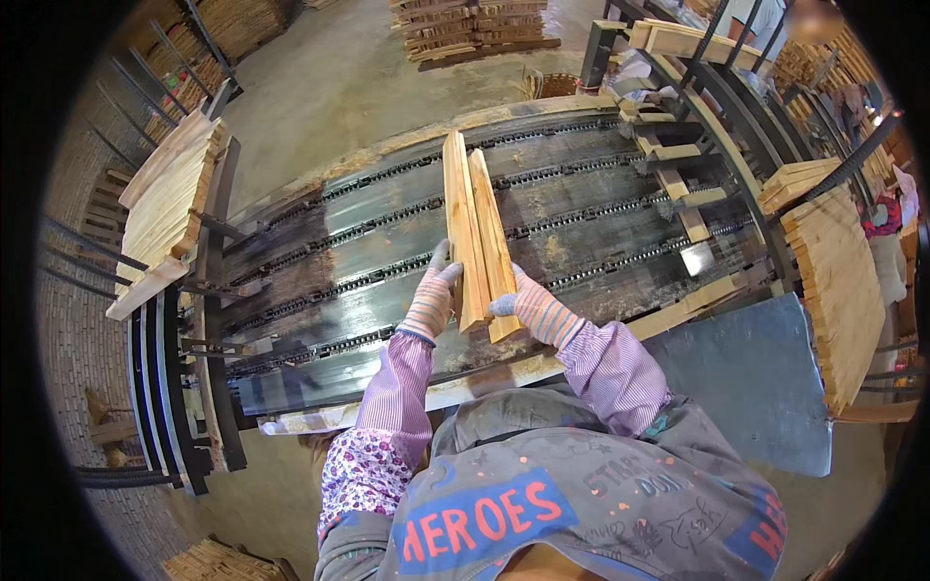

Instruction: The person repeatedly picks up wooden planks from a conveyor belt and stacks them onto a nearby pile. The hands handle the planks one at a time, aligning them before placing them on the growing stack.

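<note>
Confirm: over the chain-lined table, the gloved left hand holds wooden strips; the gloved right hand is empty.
Wrong about the right hand: the head view shows it gripping the wooden strips too. The left hand does hold them over the chain-lined table.

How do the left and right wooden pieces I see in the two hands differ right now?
The left wooden piece reaches farther away at its far end than the right wooden piece. The right piece's near end sits closer to the person than the left's. The left hand holds the left piece, the right hand the right. Both are long, narrow, pale wood, pointing away over the dark chain-lined table.
</note>
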Tool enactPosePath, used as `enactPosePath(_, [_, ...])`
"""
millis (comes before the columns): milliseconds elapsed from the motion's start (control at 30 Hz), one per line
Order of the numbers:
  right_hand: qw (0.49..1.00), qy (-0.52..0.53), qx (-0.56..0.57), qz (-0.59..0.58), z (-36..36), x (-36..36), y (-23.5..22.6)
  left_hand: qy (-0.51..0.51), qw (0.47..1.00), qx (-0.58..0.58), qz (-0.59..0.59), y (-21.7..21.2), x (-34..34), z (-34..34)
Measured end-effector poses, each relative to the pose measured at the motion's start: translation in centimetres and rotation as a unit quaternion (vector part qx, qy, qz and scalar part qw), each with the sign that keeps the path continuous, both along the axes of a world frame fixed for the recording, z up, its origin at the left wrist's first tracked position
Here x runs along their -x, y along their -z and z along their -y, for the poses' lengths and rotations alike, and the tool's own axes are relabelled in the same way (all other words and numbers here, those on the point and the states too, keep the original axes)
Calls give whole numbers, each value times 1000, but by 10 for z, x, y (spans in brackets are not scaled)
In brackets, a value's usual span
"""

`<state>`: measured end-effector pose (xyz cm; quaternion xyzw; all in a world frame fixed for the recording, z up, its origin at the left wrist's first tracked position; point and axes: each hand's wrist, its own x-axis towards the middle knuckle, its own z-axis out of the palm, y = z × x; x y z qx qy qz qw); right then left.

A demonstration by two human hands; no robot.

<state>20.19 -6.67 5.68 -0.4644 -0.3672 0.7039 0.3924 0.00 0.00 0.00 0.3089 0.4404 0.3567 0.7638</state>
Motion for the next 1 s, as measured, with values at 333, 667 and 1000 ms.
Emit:
enactPosePath(333, [998,-35,16,-44,13,-6,-20,-91,992,51,64,-78,64,73])
enactPosePath(667, [998,-49,30,-38,11,4,12,-534,727,-367,-224,-231,202,117])
enactPosePath(1000, [999,-43,-5,5,16,37,-7,-704,596,-20,-385,-230,412,-31])
